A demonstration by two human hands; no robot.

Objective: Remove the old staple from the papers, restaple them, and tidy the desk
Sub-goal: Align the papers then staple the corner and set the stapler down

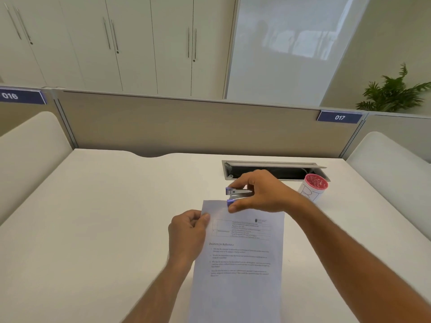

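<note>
The printed papers lie on the white desk, running from the middle toward me. My left hand pinches their upper left edge between thumb and fingers. My right hand grips a small purple and silver stapler, thumb below and fingers on top. The stapler's open jaws sit at the top edge of the papers, just right of the top left corner. No staple is visible in the papers at this size.
A white cup with a pink rim stands right of my right hand. Behind it is an open cable tray slot in the desk. A beige partition closes the far edge.
</note>
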